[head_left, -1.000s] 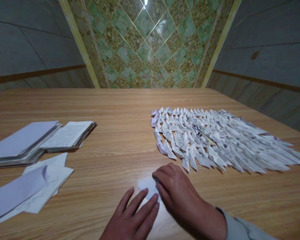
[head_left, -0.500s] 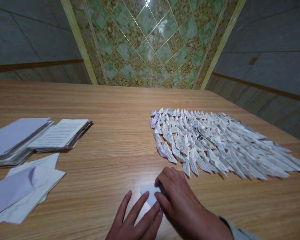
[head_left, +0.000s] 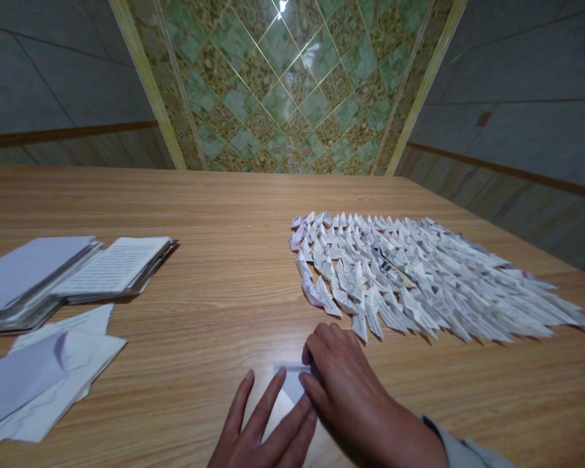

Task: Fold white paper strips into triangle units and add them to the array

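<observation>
A small folded piece of white paper [head_left: 291, 386] lies on the table in front of me, partly covered by both hands. My left hand [head_left: 268, 426] rests flat over its near left side with the fingers spread. My right hand [head_left: 346, 383] is curled at the paper's right side, thumb and fingers closed on its edge, which they hide. A narrow strip shows along the paper's far edge. Just beyond the right hand are rows of many folded paper boats [head_left: 370, 273], tightly packed.
To the left, loose paper sheets [head_left: 78, 364] overlap near a stack of white paper [head_left: 34, 270] and a stack of printed pages [head_left: 119, 266]. The wooden table [head_left: 214, 260] reaches back toward a green tiled wall [head_left: 292, 97].
The strip along the paper's far edge shows more distinctly now. Both hands stay in nearly the same place, with the left fingers shifted slightly. The whole view has moved a little.
</observation>
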Action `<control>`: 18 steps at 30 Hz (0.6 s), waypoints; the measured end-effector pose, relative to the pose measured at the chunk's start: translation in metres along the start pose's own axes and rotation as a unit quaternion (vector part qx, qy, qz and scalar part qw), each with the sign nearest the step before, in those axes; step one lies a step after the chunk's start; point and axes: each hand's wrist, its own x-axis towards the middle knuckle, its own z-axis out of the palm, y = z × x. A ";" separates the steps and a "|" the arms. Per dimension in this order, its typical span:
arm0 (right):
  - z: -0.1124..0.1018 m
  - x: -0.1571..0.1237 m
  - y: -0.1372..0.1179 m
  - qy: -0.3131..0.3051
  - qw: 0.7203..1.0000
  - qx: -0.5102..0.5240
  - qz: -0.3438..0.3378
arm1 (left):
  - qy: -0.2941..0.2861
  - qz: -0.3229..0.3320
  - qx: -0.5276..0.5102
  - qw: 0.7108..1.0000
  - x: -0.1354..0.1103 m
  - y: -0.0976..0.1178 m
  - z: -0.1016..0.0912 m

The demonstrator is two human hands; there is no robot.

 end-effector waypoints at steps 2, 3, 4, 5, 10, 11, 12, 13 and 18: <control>0.001 0.000 0.001 0.005 1.000 0.014 -0.004 | 0.001 0.000 0.003 1.000 0.000 0.000 0.000; 0.001 0.000 0.001 0.006 1.000 0.018 -0.007 | -0.001 0.001 0.005 1.000 -0.001 0.000 0.000; 0.000 0.001 0.001 0.004 1.000 0.018 -0.011 | -0.003 0.002 0.007 1.000 -0.002 0.000 0.001; 0.000 0.002 0.001 0.000 1.000 0.013 -0.018 | -0.008 0.004 0.009 1.000 -0.003 0.000 0.002; -0.006 0.007 0.000 -0.017 0.997 -0.052 -0.051 | -0.024 0.007 0.028 0.999 -0.009 0.001 0.003; -0.006 0.007 0.000 -0.018 0.996 -0.063 -0.056 | -0.025 0.008 0.034 0.999 -0.009 0.001 0.003; -0.007 0.008 0.000 -0.019 0.995 -0.071 -0.060 | -0.028 0.010 0.038 0.999 -0.009 0.001 0.003; -0.007 0.008 0.001 -0.022 0.995 -0.076 -0.066 | -0.032 0.012 0.042 0.999 -0.009 0.001 0.002; -0.010 0.007 0.000 -0.034 0.995 -0.062 -0.073 | -0.043 0.019 0.046 0.998 -0.008 0.001 0.001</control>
